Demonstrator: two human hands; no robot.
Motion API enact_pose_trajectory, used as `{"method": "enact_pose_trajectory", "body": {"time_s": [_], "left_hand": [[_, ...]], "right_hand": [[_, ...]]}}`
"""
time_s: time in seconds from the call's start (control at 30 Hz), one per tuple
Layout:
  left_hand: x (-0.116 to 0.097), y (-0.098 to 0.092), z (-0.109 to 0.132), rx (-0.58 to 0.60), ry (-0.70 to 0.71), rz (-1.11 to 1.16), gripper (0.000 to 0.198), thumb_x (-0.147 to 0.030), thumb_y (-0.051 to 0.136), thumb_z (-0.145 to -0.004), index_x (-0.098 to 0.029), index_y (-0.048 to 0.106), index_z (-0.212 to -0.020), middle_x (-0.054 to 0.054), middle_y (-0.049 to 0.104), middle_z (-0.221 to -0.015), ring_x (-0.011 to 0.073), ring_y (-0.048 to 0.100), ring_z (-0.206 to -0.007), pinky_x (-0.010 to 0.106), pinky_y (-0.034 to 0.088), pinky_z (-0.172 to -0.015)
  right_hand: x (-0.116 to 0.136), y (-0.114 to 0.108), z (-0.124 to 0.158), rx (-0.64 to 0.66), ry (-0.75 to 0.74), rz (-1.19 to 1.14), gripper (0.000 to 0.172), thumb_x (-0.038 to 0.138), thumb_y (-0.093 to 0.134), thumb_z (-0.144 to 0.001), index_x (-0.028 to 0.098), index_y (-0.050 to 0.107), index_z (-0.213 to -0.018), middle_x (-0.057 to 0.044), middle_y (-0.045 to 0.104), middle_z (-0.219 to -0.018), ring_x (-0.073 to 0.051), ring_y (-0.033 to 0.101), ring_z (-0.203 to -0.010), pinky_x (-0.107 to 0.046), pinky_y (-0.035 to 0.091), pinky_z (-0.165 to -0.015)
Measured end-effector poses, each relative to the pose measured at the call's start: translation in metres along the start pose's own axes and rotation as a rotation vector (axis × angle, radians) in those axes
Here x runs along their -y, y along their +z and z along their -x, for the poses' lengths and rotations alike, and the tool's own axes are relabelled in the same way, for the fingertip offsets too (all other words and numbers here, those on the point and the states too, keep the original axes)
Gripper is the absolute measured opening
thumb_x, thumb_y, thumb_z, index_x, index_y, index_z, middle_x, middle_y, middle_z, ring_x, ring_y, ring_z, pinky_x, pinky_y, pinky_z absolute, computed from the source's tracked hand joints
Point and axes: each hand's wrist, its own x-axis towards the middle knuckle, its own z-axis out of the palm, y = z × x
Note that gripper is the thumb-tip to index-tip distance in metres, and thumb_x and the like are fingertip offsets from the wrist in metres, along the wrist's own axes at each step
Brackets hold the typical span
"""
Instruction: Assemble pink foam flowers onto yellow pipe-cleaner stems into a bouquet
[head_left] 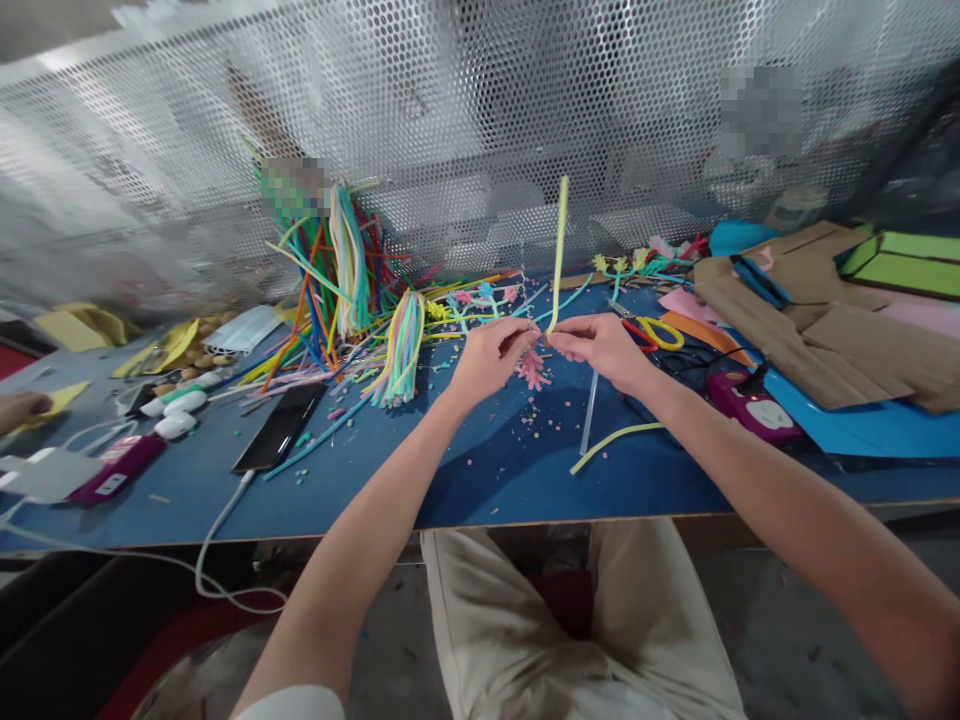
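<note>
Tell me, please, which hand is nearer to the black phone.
Left. The left hand is to the right of the black phone; the right hand is farther right, beyond the left one.

Perforated metal screen (480, 130), silver-grey, spans the upper frame, bright in patches. Blue worktable (480, 490) crosses the middle, front edge brownish. Grey floor (390, 650), dimly lit, shows at lower right and bottom centre
</note>
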Motion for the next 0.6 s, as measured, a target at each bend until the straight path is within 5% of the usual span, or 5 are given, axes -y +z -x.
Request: {"method": "enact_pose_trajectory", "body": {"time_s": [0.27,0.6], "left_hand": [[0.0002,0.0012,0.0014,-0.017,-0.055,0.101,0.03,-0.039,0.057,-0.101,-0.016,0.074,-0.093,0.002,0.073,-0.079,0.0112,0.061,-0.065,0.023,0.044,-0.063],[-0.0063,0.0037,0.0022,-0.025,-0.058,0.12,0.032,-0.041,0.056,-0.101,-0.016,0.071,-0.087,0.002,0.07,-0.075,0.0109,0.057,-0.063,0.023,0.043,-0.062]], "right_hand": [[0.0008,0.0042,0.0019,-0.103,-0.239,0.236,0.019,0.036,0.07,-0.085,0.019,0.076,-0.084,-0.004,0.077,-0.085,-0.019,0.067,-0.08,-0.033,0.051,-0.079],[0.0099,0.0043,0.0058,-0.073,-0.239,0.297,0.029,0.043,0.063,-0.09,0.019,0.066,-0.076,-0.003,0.067,-0.072,-0.016,0.058,-0.069,-0.031,0.047,-0.069]]}}
